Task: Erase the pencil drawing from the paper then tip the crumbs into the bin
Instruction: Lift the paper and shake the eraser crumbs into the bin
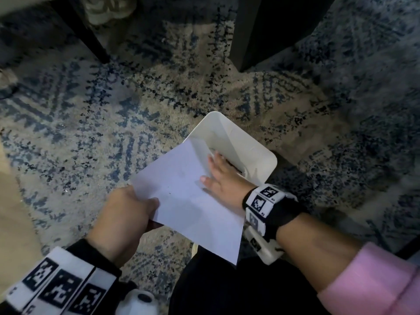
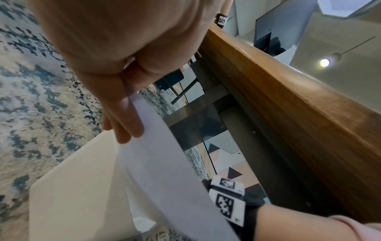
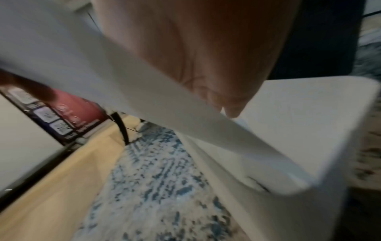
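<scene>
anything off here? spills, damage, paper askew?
Nothing stands out. The paper slopes with its far corner over the bin, as tipping needs. The left hand grips its near edge; the right hand lies flat on it. A few dark specks remain on the sheet; no spill is visible on the rug.

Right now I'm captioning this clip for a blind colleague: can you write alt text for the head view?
A white sheet of paper is held tilted over an open white bin on a patterned rug. The left hand grips its near edge; the right hand lies flat on it.
</scene>
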Available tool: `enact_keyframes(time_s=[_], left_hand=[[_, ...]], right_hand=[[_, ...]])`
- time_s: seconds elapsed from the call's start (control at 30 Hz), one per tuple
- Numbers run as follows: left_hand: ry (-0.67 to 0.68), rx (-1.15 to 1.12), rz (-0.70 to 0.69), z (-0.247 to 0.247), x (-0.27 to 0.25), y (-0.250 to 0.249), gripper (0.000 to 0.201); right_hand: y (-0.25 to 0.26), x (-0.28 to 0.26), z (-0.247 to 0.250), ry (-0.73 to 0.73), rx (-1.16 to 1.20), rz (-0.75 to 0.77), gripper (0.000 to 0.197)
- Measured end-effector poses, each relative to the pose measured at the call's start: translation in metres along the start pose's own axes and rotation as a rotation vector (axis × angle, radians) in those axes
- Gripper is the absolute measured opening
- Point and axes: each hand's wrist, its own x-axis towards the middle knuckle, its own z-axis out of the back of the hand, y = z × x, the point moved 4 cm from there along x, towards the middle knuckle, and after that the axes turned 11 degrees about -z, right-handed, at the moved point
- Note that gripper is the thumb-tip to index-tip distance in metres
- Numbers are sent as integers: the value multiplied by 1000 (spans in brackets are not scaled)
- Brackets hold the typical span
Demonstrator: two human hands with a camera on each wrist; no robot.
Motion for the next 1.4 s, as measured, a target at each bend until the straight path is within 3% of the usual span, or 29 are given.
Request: enact_keyframes(time_s=[0.1, 0.17, 0.3, 0.37, 0.43, 0.53, 0.6, 0.67, 0.77, 0.83, 0.9, 0.97, 1.03, 1.07, 1.13, 1.2, 1.23, 1.33, 1.4], left_hand=[[-4, -106, 10, -9, 3, -4, 25], [-20, -154, 26, -9, 6, -4, 26], [-43, -147, 30, -1, 6, 0, 28], [-36, -123, 35, 1, 7, 2, 28], [-28, -123, 52, -4, 9, 4, 29], [-34, -122, 51, -9, 12, 2, 25], [-45, -124, 49, -7, 12, 1, 18], [-55, -152, 53, -1, 12, 1, 18], [-49, -144, 53, 10, 7, 1, 19], [-34, -134, 44, 13, 3, 1, 17], [-25, -123, 35, 12, 2, 1, 21], [-25, -114, 38, 9, 3, 3, 26], [-28, -130, 53, 8, 5, 5, 26], [-31, -146, 60, 9, 6, 6, 26], [-31, -173, 71, 12, 6, 8, 23], [-15, -172, 73, 15, 5, 10, 20], [-18, -159, 76, 16, 4, 10, 18], [-41, -151, 84, 14, 4, 10, 18], [-33, -174, 78, 11, 3, 7, 19]], right_hand=[[35, -12, -18, 67, -63, 262, 66], [30, -8, -28, 116, -82, 302, 64], [-25, 14, -11, 48, -233, -67, 65], [-25, 11, 2, -40, -248, -84, 64], [4, -7, 5, -71, -171, 87, 63], [53, -36, -14, 48, -88, 383, 65], [54, -37, -25, 116, -62, 435, 68], [26, -24, -24, 136, -27, 314, 62], [-28, 2, -14, 151, -52, -84, 53], [-51, 20, 0, 56, -167, -324, 53], [-48, 27, 11, -36, -141, -405, 60], [-32, 27, 9, -42, -24, -216, 65], [-17, 20, -4, 66, 18, -47, 66], [-19, 18, -11, 127, -18, -39, 66], [-40, 28, -13, 163, -155, -213, 64], [-48, 36, 4, 61, -324, -369, 55], [-44, 38, 13, -27, -395, -365, 53], [-9, 42, 22, -178, -280, -120, 62], [13, 36, 12, -97, -41, 64, 64]])
